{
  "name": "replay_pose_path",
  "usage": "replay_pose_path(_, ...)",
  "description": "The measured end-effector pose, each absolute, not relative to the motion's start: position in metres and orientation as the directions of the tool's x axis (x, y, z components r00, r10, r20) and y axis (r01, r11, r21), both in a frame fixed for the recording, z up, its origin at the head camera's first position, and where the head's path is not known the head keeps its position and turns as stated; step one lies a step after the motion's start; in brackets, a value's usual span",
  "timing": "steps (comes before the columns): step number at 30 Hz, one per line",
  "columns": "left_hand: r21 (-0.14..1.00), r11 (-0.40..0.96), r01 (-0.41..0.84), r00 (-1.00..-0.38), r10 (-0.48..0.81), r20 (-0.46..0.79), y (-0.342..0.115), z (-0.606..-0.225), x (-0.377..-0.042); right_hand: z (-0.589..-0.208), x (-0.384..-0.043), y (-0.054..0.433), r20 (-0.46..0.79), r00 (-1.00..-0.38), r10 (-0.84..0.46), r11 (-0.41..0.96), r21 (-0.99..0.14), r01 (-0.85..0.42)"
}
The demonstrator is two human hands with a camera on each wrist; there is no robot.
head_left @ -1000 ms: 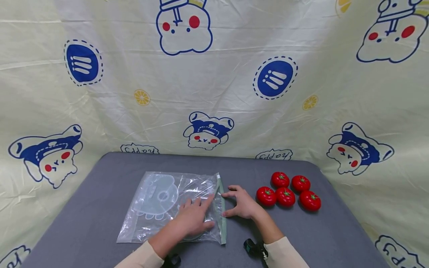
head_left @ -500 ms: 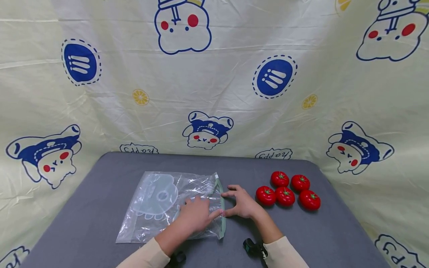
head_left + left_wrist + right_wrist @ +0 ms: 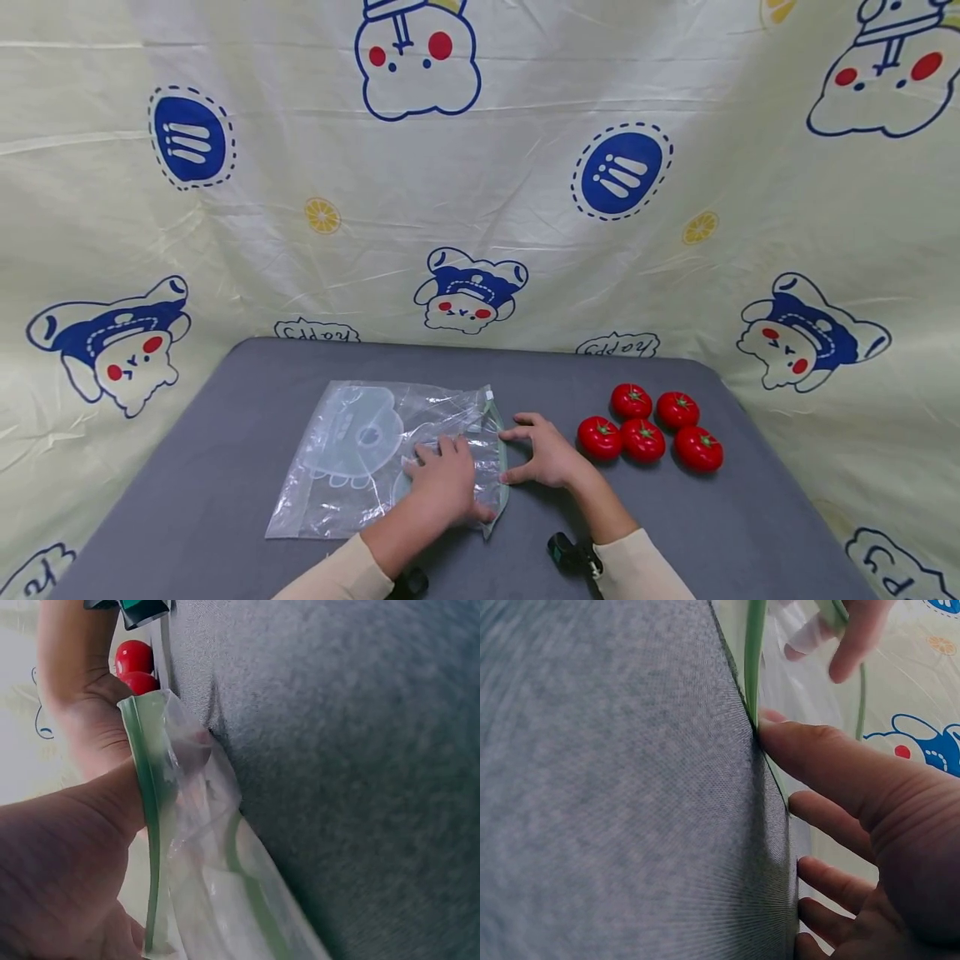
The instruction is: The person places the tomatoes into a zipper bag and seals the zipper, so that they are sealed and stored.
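A clear plastic zip bag (image 3: pixel 300 508) with a pale cartoon print lies flat, its green-edged mouth facing right. My left hand (image 3: pixel 446 483) spreads its fingers over the top layer near the mouth. In the left wrist view its thumb (image 3: pixel 120 799) goes inside the mouth, behind the raised green strip (image 3: pixel 150 825), with the tip showing through the plastic. The layers stand apart there. My right hand (image 3: pixel 547 454) holds thumb and index finger against the mouth edge; in the right wrist view the thumb (image 3: pixel 817 754) touches the lower green strip (image 3: pixel 754 660), the other fingertips on the table.
Several red tomatoes (image 3: pixel 643 440) sit clustered on the grey tabletop (image 3: pixel 187 500), right of my right hand. A printed cream cloth (image 3: pixel 480 192) hangs behind and beside the table. A black wrist device (image 3: pixel 566 554) is at the right cuff.
My left hand has shifted, its thumb first moving to the green edge and now into the mouth near the front corner. That corner has pulled inward. The right hand stays at the edge.
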State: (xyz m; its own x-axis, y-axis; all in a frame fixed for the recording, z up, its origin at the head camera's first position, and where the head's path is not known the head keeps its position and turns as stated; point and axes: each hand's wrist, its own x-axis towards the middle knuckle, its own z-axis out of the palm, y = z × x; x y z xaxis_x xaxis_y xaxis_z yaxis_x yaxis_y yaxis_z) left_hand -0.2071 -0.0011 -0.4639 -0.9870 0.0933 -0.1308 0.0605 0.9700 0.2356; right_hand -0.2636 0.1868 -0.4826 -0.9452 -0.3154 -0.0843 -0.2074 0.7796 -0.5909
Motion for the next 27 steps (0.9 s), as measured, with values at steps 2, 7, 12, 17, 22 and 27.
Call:
replay_pose_path(2, 0.263, 0.964, 0.048, -0.986, 0.088, -0.144, -0.001, -0.464, -0.207, -0.484, -0.263, 0.187, -0.085, -0.945, -0.315, 0.779, -0.592, -0.206)
replay_pose_path(7, 0.316, 0.949, 0.015, -0.985, 0.068, -0.158, -0.002, -0.465, -0.207, -0.486, -0.264, 0.187, -0.098, -0.946, -0.309, 0.776, -0.601, -0.191)
replay_pose_path(12, 0.347, 0.938, 0.020, -0.990, 0.067, -0.125, -0.003, -0.465, -0.204, -0.486, -0.264, 0.187, -0.097, -0.948, -0.305, 0.770, -0.611, -0.185)
replay_pose_path(17, 0.365, 0.929, 0.051, -0.994, 0.082, -0.069, -0.004, -0.460, -0.197, -0.485, -0.264, 0.187, -0.095, -0.946, -0.309, 0.769, -0.610, -0.190)
replay_pose_path(22, 0.335, 0.940, 0.063, -0.994, 0.088, -0.058, -0.003, -0.466, -0.196, -0.483, -0.264, 0.186, -0.104, -0.947, -0.303, 0.774, -0.607, -0.181)
replay_pose_path(27, 0.309, 0.948, 0.075, -0.993, 0.099, -0.063, 0.000, -0.469, -0.197, -0.482, -0.262, 0.185, -0.124, -0.952, -0.280, 0.779, -0.609, -0.150)
